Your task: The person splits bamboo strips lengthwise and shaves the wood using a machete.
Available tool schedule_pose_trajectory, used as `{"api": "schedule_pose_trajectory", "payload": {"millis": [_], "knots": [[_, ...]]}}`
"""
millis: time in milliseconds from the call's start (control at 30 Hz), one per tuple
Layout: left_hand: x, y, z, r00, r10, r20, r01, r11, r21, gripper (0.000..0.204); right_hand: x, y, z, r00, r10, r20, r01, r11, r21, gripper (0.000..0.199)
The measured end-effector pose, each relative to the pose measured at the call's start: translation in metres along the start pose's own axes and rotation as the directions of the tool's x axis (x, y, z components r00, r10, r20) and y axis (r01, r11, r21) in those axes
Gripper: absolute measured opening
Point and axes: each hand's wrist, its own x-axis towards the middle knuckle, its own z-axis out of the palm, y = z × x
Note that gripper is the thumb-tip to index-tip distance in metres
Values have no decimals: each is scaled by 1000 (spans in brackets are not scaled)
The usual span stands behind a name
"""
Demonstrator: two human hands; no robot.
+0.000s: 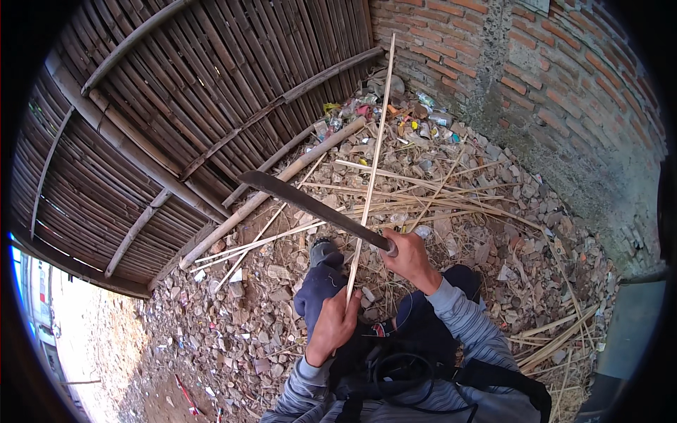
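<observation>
My left hand is closed round the near end of a long, pale bamboo strip, which points away from me toward the wall corner. In my right hand is the handle of a machete, gripped by closed fingers. Its long dark blade reaches out to the left and crosses over the strip, just beyond my left hand. Whether the blade touches the strip I cannot tell. More split bamboo strips lie crisscrossed on the rubble ahead of my hands.
A bamboo-slat wall stands at the left, with a thick bamboo pole along its foot. A brick wall rises at the right. Coloured litter fills the far corner. Another bundle of strips lies at the right on stony ground.
</observation>
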Motion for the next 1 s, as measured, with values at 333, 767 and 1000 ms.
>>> {"api": "schedule_pose_trajectory", "payload": {"millis": [333,767,1000], "knots": [[-7,4,-4,998,46,48,-48,998,40,23,15,24,-15,998,-10,-59,9,1000,-26,24],[-24,6,-8,996,54,67,-58,996,68,20,18,18,-21,966,-190,-174,181,981,-64,22],[-48,6,-7,998,-10,68,8,999,38,19,28,19,-35,969,4,-245,-6,1000,-6,19]]}}
